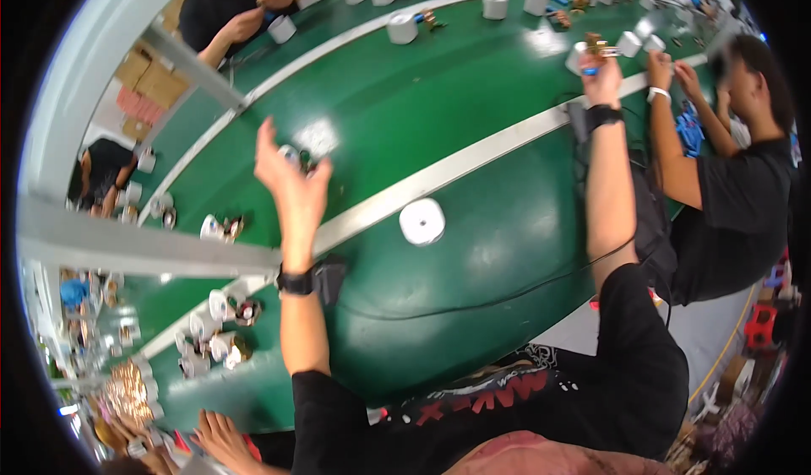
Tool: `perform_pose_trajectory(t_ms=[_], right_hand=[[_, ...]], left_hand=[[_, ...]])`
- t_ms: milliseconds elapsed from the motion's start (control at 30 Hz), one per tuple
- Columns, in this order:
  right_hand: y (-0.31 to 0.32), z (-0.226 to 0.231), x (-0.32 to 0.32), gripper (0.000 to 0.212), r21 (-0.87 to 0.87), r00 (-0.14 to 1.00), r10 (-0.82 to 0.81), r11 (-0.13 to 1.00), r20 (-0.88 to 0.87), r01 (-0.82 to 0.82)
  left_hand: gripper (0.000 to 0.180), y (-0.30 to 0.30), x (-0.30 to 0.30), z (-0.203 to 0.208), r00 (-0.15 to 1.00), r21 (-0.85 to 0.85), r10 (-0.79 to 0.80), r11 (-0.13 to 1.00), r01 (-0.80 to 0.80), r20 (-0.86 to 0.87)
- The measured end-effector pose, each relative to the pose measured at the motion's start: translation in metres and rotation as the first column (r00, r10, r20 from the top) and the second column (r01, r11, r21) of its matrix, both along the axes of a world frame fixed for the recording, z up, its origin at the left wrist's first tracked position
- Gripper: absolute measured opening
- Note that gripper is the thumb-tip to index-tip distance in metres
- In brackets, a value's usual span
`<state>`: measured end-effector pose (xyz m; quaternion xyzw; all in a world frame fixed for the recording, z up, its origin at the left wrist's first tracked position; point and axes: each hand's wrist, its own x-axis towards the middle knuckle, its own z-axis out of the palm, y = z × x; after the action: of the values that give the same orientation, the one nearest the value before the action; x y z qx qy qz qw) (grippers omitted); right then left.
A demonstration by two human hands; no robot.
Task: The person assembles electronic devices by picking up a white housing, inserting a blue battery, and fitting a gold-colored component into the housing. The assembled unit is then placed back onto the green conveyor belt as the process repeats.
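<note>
My left hand (291,184) is over the green belt, its fingers stretched and thumb apart. Between thumb and fingers shows a small silver-and-dark metal part (303,161), partly hidden by the hand; it seems to lie beyond it. Farther right, my right hand (602,82) is closed round a brass-coloured metal part with a blue piece (596,46). Just left of that part stands a white cup-shaped housing (577,57). A white rounded-square housing (421,222) with a small central hole sits on the green tabletop between my forearms.
A pale metal rail (448,169) divides the tabletop from the green belt (422,103). A black cable (473,308) crosses the tabletop. White housings with copper-coloured parts (228,306) stand left, beside a grey post (152,243). A co-worker (735,171) works close on the right; others work across the belt.
</note>
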<state>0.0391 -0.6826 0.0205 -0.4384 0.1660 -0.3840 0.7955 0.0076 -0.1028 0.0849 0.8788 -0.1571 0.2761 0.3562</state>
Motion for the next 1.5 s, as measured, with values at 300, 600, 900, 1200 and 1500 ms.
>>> perform_pose_trajectory(t_ms=[300, 600, 900, 1200, 1500], right_hand=[[-0.192, -0.055, 0.056, 0.02, 0.511, 0.994, -0.046, 0.86, 0.102, -0.013], [-0.126, -0.027, 0.053, 0.052, -0.24, 0.889, -0.29, 0.947, -0.354, 0.214], [-0.098, -0.014, 0.045, 0.073, -0.914, 0.571, -0.72, 0.247, -0.395, -0.321], [0.005, 0.011, 0.035, 0.072, -0.837, 0.446, -0.724, 0.349, -0.526, -0.421], [-0.057, -0.037, 0.055, 0.063, -0.85, 0.293, -0.801, 0.462, -0.522, -0.254]], left_hand=[[0.075, -0.001, -0.044, -0.07, 0.995, -0.046, 0.0, 0.999, -0.005, -0.098], [0.052, 0.025, -0.072, -0.076, 0.989, -0.14, -0.048, 0.99, 0.028, -0.142], [0.052, 0.018, -0.052, -0.064, 0.995, 0.183, 0.096, 0.978, -0.096, 0.007], [0.07, 0.058, -0.002, -0.076, 0.955, 0.279, 0.295, 0.917, -0.286, 0.009], [0.068, 0.056, -0.005, -0.05, 0.939, 0.315, 0.33, 0.885, -0.343, 0.093]])
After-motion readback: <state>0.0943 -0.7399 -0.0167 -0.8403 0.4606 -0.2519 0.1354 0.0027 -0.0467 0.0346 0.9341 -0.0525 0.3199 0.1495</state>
